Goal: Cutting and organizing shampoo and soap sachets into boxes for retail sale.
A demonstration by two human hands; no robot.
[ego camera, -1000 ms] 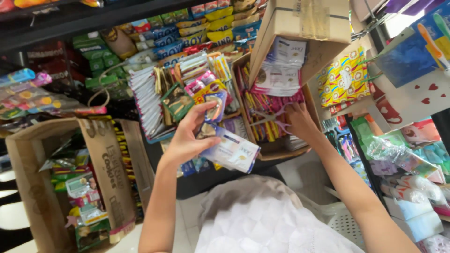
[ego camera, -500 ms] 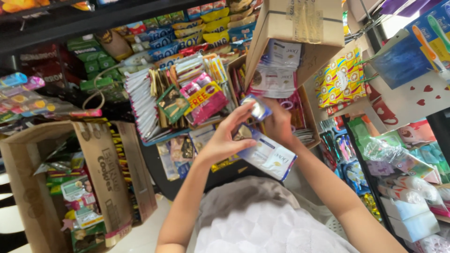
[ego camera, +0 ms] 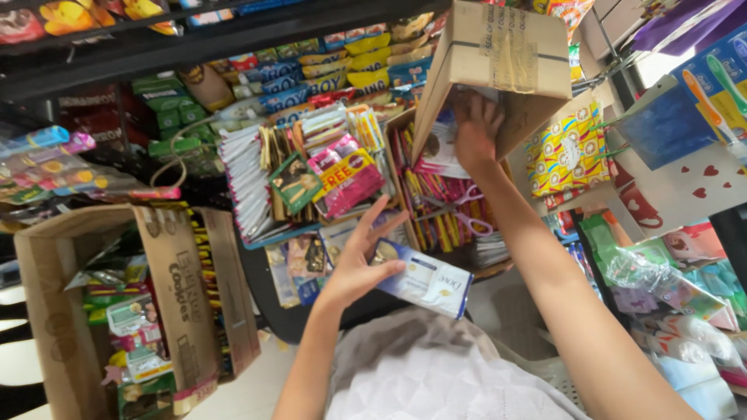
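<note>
Shelves crammed with coloured packets and sachets fill the far side of the head view, and an open brown carton of snacks stands on the floor at the near left. I see my left hand with fingers spread, its thumb and palm pinning one end of a small white and blue soap box just above my lap. My right hand reaches up into the mouth of a taped cardboard box tilted at the upper right; its fingers are hidden inside, so I cannot tell what they hold. As I judge it, one box is out and the carton is not yet emptied.
</note>
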